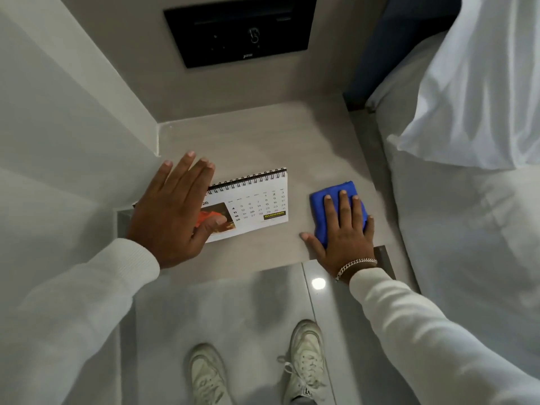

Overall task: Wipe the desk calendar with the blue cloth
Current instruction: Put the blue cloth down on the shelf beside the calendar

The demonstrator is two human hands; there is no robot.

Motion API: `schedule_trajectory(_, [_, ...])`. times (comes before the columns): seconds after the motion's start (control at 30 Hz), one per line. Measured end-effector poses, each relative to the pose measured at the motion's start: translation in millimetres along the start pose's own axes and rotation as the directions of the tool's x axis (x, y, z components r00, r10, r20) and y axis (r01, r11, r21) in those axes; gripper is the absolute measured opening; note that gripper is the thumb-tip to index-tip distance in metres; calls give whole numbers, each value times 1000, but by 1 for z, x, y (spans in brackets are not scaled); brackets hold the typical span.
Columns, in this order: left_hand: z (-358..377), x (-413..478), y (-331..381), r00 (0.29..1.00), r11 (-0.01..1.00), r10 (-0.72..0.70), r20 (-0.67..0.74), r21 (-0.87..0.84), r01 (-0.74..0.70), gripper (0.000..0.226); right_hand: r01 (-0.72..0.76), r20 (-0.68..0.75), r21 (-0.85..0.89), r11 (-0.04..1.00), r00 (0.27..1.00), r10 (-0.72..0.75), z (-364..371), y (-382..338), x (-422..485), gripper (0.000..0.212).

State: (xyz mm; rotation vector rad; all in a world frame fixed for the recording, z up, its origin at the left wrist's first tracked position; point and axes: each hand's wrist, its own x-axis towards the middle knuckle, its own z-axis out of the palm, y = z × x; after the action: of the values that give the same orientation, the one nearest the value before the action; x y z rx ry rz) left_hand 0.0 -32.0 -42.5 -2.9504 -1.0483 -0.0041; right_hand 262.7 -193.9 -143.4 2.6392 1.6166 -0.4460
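A white spiral-bound desk calendar [257,204] stands on the pale bedside table [263,141], its date grid and an orange picture facing me. My left hand [172,211] lies flat with fingers spread over the calendar's left part, thumb on the picture. To the calendar's right, apart from it, a folded blue cloth [336,200] lies on the table. My right hand [342,229] presses flat on the cloth, fingers extended over it.
A black wall panel [239,30] with a switch sits above the table. A bed with white sheets and a pillow [473,97] borders the table on the right. A wall closes the left side. My white shoes [304,363] stand on the glossy floor below.
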Motion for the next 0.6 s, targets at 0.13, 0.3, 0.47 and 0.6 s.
schedule_trajectory(0.13, [-5, 0, 4, 1000, 999, -23, 5, -40, 23, 74, 3, 63, 0, 1000, 998, -3, -4, -2, 3, 93])
schedule_trajectory(0.3, [-21, -16, 10, 923, 820, -335, -187, -540, 188, 61, -152, -34, 368, 917, 984, 177, -41, -23, 1, 90])
schedule_trajectory(0.47, [-13, -38, 27, 296, -53, -933, 207, -888, 457, 47, 2, -96, 910, 415, 974, 204, -66, -82, -1, 69])
schedule_trajectory(0.6, [0, -42, 36, 292, -288, -883, 368, -915, 281, 29, 7, -44, 979, 203, 983, 177, -65, -107, 2, 66])
